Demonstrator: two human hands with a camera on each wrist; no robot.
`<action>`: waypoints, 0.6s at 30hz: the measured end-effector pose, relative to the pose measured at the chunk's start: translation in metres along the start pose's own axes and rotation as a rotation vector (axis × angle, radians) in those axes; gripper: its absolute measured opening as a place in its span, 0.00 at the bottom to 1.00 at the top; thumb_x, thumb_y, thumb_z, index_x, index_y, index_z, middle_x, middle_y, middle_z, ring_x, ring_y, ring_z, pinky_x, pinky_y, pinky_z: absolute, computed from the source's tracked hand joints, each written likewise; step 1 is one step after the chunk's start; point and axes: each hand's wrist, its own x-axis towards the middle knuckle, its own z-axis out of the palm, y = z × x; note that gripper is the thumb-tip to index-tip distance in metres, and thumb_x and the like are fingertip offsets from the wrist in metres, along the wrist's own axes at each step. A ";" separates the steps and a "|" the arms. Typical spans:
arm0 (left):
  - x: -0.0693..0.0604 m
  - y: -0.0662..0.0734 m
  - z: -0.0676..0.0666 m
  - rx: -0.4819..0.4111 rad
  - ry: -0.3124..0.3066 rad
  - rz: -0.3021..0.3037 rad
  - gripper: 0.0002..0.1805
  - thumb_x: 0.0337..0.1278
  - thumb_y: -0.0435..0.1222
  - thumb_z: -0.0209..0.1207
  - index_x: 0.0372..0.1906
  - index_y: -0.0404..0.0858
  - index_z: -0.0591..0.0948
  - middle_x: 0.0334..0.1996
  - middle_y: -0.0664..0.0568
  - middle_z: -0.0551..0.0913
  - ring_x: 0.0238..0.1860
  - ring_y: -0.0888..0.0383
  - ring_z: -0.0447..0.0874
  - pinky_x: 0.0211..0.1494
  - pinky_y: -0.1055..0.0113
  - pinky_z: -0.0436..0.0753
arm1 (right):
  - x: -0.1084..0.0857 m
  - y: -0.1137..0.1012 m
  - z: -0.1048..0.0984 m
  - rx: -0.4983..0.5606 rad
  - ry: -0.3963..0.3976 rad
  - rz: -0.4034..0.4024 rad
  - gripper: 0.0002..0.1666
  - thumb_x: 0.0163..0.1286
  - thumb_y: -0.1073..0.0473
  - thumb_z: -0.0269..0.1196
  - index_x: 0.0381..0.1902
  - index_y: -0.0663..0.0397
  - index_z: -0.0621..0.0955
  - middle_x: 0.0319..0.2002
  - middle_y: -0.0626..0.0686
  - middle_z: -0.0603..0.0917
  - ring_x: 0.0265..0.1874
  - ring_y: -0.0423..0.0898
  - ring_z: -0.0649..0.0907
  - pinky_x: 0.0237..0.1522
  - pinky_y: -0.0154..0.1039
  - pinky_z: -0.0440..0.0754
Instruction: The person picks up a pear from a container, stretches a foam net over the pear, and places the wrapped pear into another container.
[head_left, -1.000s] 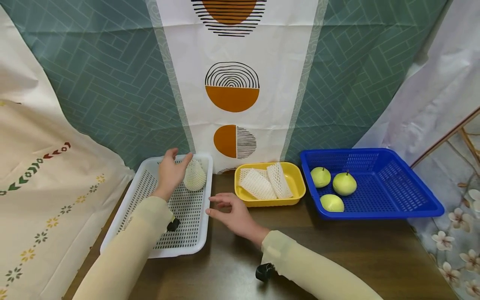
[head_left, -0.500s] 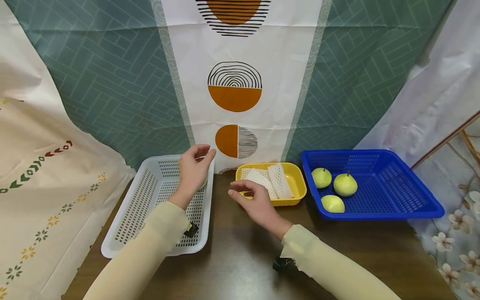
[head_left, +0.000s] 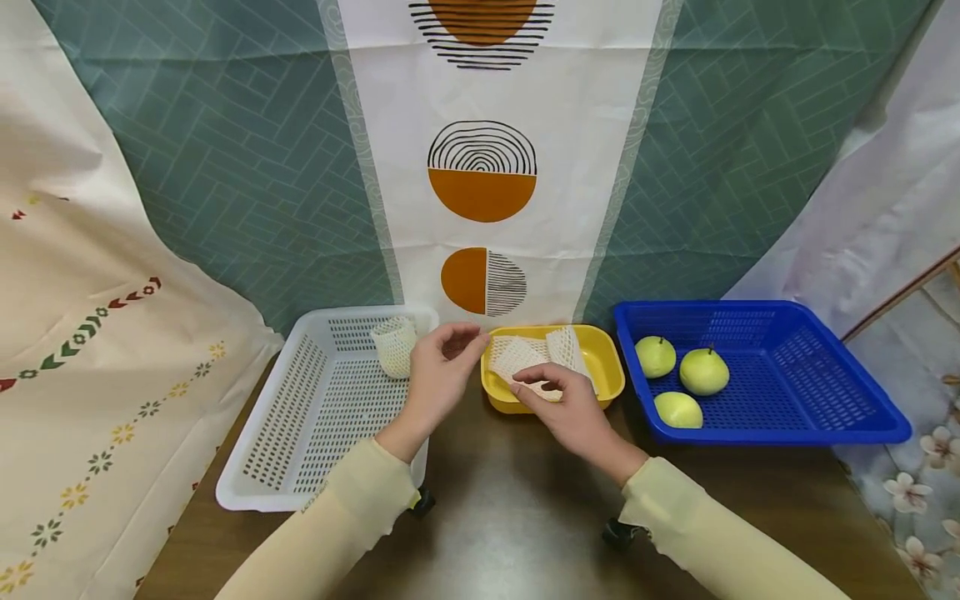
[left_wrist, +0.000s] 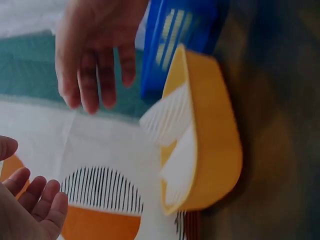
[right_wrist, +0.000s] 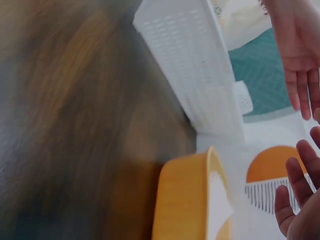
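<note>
My left hand (head_left: 437, 375) hovers between the white basket and the yellow tray, fingers loosely bent and nothing in them. Over the front of the yellow tray (head_left: 517, 406) hangs my right hand (head_left: 572, 410), also holding nothing, its fingers relaxed. White foam net sleeves (head_left: 522, 357) lie in that tray; one sleeve (left_wrist: 167, 117) sticks out past the rim in the left wrist view. A pear in a foam net (head_left: 395, 346) stands at the back right of the white basket (head_left: 322, 400). Both wrist views show loosely spread fingers apart from the tray.
A blue basket (head_left: 795, 367) on the right holds three bare yellow-green pears, one of them a pear (head_left: 704, 372) with its stem up. All containers stand on a dark wooden table (head_left: 510, 517). Patterned cloth (head_left: 300, 167) hangs behind them.
Both hands have moved right: the left from over the white basket towards the yellow tray, the right from beside the basket to above the tray. The netted pear has come back into view.
</note>
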 end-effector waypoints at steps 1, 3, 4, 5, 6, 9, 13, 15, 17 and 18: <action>-0.004 0.000 0.003 -0.005 -0.009 -0.007 0.14 0.53 0.48 0.63 0.41 0.46 0.83 0.38 0.57 0.85 0.39 0.61 0.83 0.48 0.64 0.81 | -0.002 0.001 -0.003 -0.012 -0.001 0.005 0.09 0.61 0.56 0.65 0.40 0.48 0.83 0.40 0.49 0.86 0.42 0.44 0.80 0.50 0.54 0.76; -0.012 -0.002 0.010 -0.012 -0.030 -0.019 0.13 0.53 0.48 0.64 0.41 0.47 0.83 0.38 0.58 0.85 0.39 0.62 0.83 0.48 0.65 0.82 | -0.006 0.005 -0.007 -0.021 -0.013 0.016 0.09 0.61 0.56 0.65 0.40 0.48 0.83 0.40 0.49 0.85 0.42 0.43 0.80 0.50 0.54 0.76; -0.015 -0.004 0.013 -0.016 -0.039 -0.027 0.13 0.53 0.48 0.64 0.41 0.47 0.83 0.38 0.58 0.84 0.39 0.62 0.83 0.48 0.65 0.82 | -0.008 0.007 -0.009 -0.023 -0.022 0.024 0.08 0.61 0.56 0.65 0.40 0.48 0.83 0.40 0.49 0.85 0.42 0.43 0.80 0.51 0.54 0.77; -0.018 -0.006 0.016 -0.021 -0.051 -0.035 0.13 0.53 0.48 0.64 0.41 0.47 0.82 0.39 0.57 0.85 0.40 0.62 0.83 0.48 0.65 0.82 | -0.010 0.009 -0.010 -0.024 -0.030 0.032 0.08 0.61 0.56 0.65 0.40 0.48 0.83 0.40 0.49 0.85 0.42 0.43 0.80 0.51 0.54 0.77; -0.021 -0.008 0.019 -0.025 -0.061 -0.043 0.13 0.53 0.47 0.64 0.41 0.47 0.82 0.39 0.57 0.85 0.40 0.62 0.83 0.48 0.66 0.82 | -0.011 0.012 -0.011 -0.028 -0.036 0.036 0.08 0.61 0.56 0.65 0.39 0.48 0.83 0.40 0.49 0.85 0.42 0.43 0.80 0.51 0.52 0.78; -0.030 -0.015 0.026 -0.034 -0.084 -0.077 0.12 0.53 0.47 0.63 0.41 0.46 0.82 0.39 0.57 0.85 0.40 0.63 0.83 0.45 0.67 0.82 | -0.014 0.032 -0.012 -0.037 -0.041 0.040 0.08 0.61 0.53 0.65 0.39 0.43 0.83 0.39 0.45 0.85 0.41 0.41 0.81 0.49 0.48 0.80; -0.041 -0.020 0.035 -0.046 -0.093 -0.118 0.13 0.54 0.46 0.63 0.41 0.44 0.83 0.37 0.58 0.85 0.37 0.62 0.83 0.41 0.67 0.81 | -0.016 0.059 -0.014 -0.045 -0.037 0.025 0.09 0.60 0.46 0.65 0.38 0.36 0.83 0.38 0.40 0.85 0.40 0.38 0.82 0.47 0.43 0.81; -0.045 -0.022 0.041 -0.058 -0.095 -0.133 0.13 0.53 0.46 0.63 0.41 0.44 0.83 0.36 0.57 0.86 0.36 0.62 0.83 0.40 0.68 0.81 | -0.018 0.061 -0.017 -0.050 -0.036 0.018 0.10 0.60 0.46 0.65 0.39 0.37 0.83 0.38 0.40 0.85 0.40 0.38 0.82 0.46 0.41 0.82; -0.048 -0.022 0.047 -0.069 -0.096 -0.145 0.13 0.53 0.46 0.63 0.40 0.44 0.84 0.35 0.57 0.86 0.35 0.62 0.82 0.38 0.69 0.81 | -0.019 0.061 -0.021 -0.059 -0.027 0.021 0.10 0.60 0.47 0.65 0.39 0.39 0.83 0.39 0.40 0.85 0.40 0.38 0.82 0.46 0.40 0.82; -0.048 -0.023 0.050 -0.075 -0.097 -0.151 0.12 0.53 0.46 0.63 0.40 0.45 0.84 0.35 0.56 0.86 0.35 0.62 0.82 0.38 0.69 0.80 | -0.020 0.058 -0.023 -0.060 -0.021 0.026 0.10 0.61 0.49 0.65 0.39 0.41 0.83 0.39 0.41 0.85 0.40 0.39 0.82 0.45 0.40 0.82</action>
